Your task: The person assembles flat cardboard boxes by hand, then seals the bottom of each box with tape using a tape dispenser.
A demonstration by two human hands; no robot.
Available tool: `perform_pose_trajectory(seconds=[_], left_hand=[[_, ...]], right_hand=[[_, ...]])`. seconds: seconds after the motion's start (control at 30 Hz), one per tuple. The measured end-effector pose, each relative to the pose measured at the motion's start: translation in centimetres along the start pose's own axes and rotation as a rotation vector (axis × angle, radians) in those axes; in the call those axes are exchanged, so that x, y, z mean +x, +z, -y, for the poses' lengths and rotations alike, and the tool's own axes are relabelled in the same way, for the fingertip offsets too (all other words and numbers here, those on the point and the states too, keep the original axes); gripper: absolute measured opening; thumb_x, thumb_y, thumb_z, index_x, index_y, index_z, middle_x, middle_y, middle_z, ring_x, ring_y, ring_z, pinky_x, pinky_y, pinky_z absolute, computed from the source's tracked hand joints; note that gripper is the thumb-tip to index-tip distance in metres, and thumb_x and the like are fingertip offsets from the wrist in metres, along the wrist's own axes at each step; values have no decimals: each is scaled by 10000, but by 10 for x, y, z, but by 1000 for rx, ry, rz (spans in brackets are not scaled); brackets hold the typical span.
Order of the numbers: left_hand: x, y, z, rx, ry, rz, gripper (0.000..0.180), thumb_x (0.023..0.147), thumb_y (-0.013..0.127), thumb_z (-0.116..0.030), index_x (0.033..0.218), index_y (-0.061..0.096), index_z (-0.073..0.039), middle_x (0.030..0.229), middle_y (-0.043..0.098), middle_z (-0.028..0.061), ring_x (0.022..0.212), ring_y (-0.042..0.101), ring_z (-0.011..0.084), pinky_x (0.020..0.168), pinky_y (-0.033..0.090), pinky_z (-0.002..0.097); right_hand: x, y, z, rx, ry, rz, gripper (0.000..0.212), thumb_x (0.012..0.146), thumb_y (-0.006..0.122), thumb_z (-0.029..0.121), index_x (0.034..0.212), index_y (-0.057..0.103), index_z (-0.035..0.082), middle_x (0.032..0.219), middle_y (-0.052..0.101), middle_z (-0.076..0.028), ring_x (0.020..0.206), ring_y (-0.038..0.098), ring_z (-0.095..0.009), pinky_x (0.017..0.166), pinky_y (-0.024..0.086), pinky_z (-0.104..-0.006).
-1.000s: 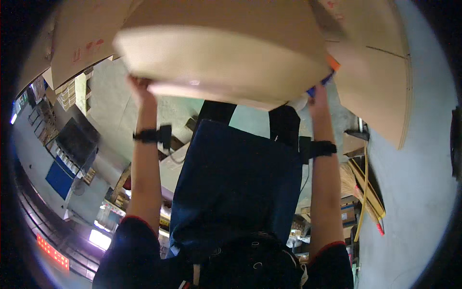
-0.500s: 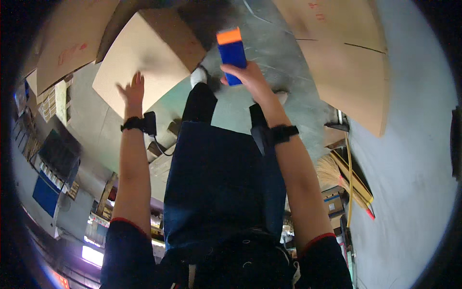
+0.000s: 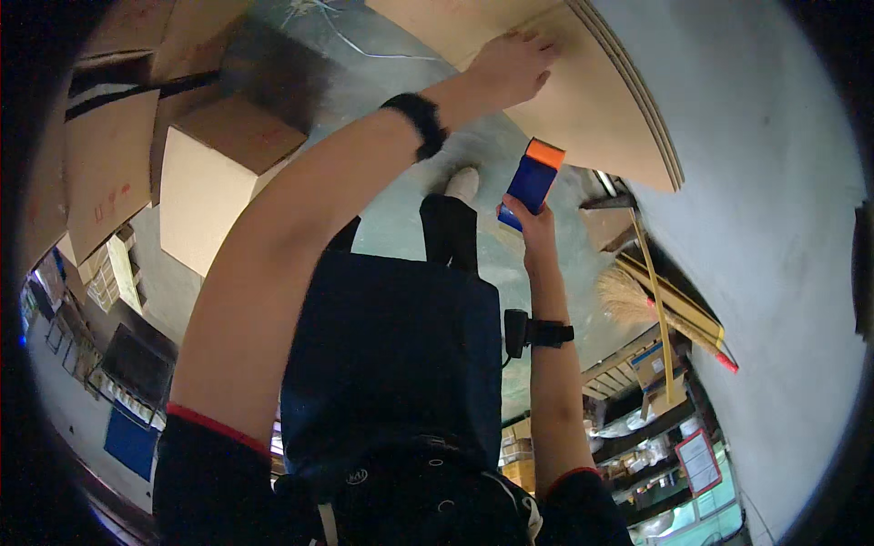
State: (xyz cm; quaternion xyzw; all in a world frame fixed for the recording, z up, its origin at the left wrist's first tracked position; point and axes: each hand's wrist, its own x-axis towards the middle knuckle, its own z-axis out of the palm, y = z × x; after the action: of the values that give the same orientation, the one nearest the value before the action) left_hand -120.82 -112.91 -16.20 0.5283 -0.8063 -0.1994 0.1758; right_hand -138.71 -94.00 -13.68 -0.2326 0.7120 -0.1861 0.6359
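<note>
My left hand [image 3: 512,71] is reached across to the right. It is over the broad face of a stack of flat cardboard sheets [image 3: 592,118], its fingers apart and slightly bent; whether they touch the face I cannot tell. My right hand [image 3: 537,232] is closed around the lower end of a blue block-shaped tool with an orange end [image 3: 530,182]. The orange end points up and away from me, just beside the lower edge of the sheets. Both wrists carry black straps.
The sheets lean on a pale wall [image 3: 746,227]. At left stands a cardboard box [image 3: 205,196], with more cartons [image 3: 109,182] beyond it. A straw broom [image 3: 628,296] and a yellow pole [image 3: 657,314] rest by the wall. My shoe [image 3: 462,185] is on the greenish floor.
My left hand has swung from above the box on the left to the cardboard sheets on the right. My right hand has moved right and nearer to me, still holding the blue tool.
</note>
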Motion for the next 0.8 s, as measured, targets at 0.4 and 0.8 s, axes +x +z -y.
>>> perform_pose_trajectory(seconds=[0.4, 0.8], left_hand=[[47, 24, -31, 318, 42, 151, 426, 925, 491, -240, 1289, 482, -20, 1411, 337, 198, 1302, 302, 312, 1101, 248, 429], [-61, -16, -1, 198, -335, -383, 761, 722, 670, -193, 1394, 341, -54, 1401, 331, 244, 1154, 466, 402, 950, 408, 488]], right_hand=[[-19, -93, 48, -436, -471, -202, 368, 745, 769, 167, 1004, 595, -29, 853, 665, -69, 778, 624, -122, 740, 483, -261], [59, -107, 68, -1476, -930, -452, 612, 705, 734, 380, 1077, 516, -54, 957, 609, -202, 955, 572, -356, 1026, 303, -475]])
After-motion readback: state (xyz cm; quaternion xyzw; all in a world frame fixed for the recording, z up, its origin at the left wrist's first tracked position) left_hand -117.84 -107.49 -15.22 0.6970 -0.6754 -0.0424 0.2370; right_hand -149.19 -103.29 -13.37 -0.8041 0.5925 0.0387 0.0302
